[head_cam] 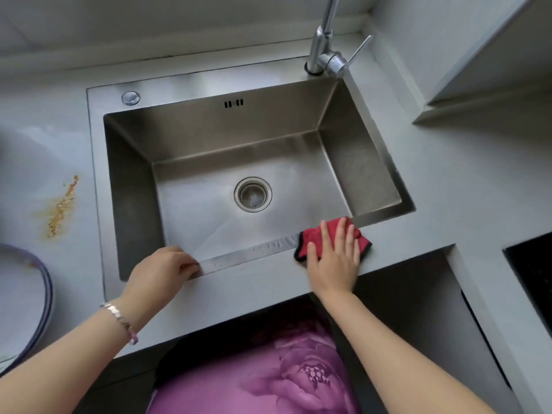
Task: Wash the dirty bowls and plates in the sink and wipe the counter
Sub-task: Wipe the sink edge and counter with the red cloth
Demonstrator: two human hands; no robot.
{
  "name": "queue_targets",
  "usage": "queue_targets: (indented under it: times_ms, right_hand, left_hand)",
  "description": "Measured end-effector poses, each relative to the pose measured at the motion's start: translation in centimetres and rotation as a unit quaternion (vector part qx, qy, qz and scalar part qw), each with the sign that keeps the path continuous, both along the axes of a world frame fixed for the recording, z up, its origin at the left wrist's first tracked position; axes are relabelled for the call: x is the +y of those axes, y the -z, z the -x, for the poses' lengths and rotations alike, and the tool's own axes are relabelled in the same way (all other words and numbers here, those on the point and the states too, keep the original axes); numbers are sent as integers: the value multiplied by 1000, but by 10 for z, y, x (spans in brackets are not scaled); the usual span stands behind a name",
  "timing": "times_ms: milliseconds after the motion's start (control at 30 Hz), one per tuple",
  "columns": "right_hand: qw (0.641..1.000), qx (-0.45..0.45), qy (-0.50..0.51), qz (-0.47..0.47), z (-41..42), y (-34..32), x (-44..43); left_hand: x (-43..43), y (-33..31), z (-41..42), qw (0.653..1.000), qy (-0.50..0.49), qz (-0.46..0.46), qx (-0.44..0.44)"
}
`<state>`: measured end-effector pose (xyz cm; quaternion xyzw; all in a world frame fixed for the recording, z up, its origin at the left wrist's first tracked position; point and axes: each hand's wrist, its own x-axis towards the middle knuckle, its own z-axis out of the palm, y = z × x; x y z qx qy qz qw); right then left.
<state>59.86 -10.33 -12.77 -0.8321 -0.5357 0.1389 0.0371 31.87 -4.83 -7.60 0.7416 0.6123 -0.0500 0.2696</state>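
Observation:
The steel sink [367, 165] holds no dishes; only its drain [253, 194] shows in the basin. My right hand [336, 258] lies flat, fingers spread, on a red cloth [310, 239] pressed onto the sink's front rim at the near right corner. My left hand [162, 268] rests on the front rim at the near left, fingers curled over the edge, holding nothing I can see. A white plate with a purple rim [30, 294] sits on the grey counter [268, 300] at the far left, cut off by the frame.
An orange-brown stain [61, 209] streaks the counter left of the sink. The chrome tap [324, 52] stands at the sink's back right corner. A black hob [531, 270] is set into the counter at the right. A cabinet [484, 55] hangs over the back right.

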Motion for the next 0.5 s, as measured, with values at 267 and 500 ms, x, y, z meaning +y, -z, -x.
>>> queue_targets:
  times_ms: [267, 500]
  right_hand:
    - [969, 227, -73, -57, 107, -8, 18]
    - [943, 266, 128, -155, -41, -27, -3]
  left_hand:
    - [2, 3, -8, 996, -90, 29, 1]
    - [6, -1, -16, 990, -123, 55, 33]
